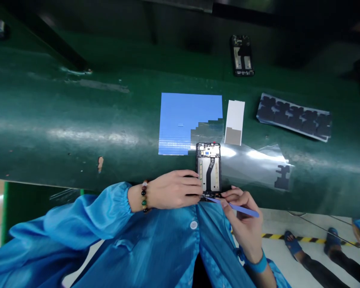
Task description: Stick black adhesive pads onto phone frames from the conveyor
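An opened phone body (208, 172) lies at the front edge of the green table, with its circuit board at the far end and a black ribbon cable down its middle. My left hand (175, 189) grips the phone's left side, fingers bent over the edge. My right hand (243, 216) pinches a pair of blue tweezers (243, 209), whose tip touches the phone's near end. Its fingertips are by the lower right corner. Beyond the phone lie a blue sheet of small pieces (180, 120) and a white and grey card (235, 116).
A clear film with a black sticker (282, 177) lies to the right. Behind it is a stack of black sticker strips (294, 116). Another phone body (242, 56) sits farther back. A dark post (48, 36) stands at the left. Another person's feet (293, 245) show at lower right.
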`<state>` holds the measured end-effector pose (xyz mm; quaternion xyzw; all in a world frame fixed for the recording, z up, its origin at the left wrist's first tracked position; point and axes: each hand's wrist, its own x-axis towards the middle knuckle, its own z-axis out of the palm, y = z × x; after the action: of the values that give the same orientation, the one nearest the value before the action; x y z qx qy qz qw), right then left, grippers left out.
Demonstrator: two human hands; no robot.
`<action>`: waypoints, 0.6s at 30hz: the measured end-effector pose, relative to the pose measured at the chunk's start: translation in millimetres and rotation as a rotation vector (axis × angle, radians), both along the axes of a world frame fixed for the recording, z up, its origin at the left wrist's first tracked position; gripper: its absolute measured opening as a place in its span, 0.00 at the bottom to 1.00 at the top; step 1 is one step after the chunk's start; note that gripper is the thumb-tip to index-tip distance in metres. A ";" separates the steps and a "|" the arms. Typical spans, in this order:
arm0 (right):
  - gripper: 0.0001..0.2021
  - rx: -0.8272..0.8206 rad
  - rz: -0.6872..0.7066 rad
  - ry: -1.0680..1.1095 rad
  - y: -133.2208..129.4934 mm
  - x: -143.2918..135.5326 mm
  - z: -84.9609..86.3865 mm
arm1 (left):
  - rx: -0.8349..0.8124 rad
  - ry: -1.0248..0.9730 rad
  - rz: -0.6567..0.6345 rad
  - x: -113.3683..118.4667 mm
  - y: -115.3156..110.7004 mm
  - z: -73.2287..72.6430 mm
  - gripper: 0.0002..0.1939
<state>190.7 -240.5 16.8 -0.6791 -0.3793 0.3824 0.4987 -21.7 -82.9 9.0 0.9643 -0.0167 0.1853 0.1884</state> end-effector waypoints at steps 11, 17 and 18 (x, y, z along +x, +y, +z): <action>0.15 -0.012 -0.007 0.017 0.9 -0.7 -0.3 | 0.005 0.054 0.011 0.5 -1.0 2.4 0.10; 0.15 0.005 -0.004 0.022 2.1 7.4 0.3 | -0.024 0.060 0.052 3.3 -3.9 3.7 0.11; 0.14 0.033 -0.029 0.020 5.2 14.5 0.3 | -0.029 0.053 0.055 3.8 -3.5 4.1 0.11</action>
<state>205.3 -235.4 17.1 -0.6723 -0.3706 0.3759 0.5190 -17.8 -86.4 13.1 0.9662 0.0174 0.1649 0.1974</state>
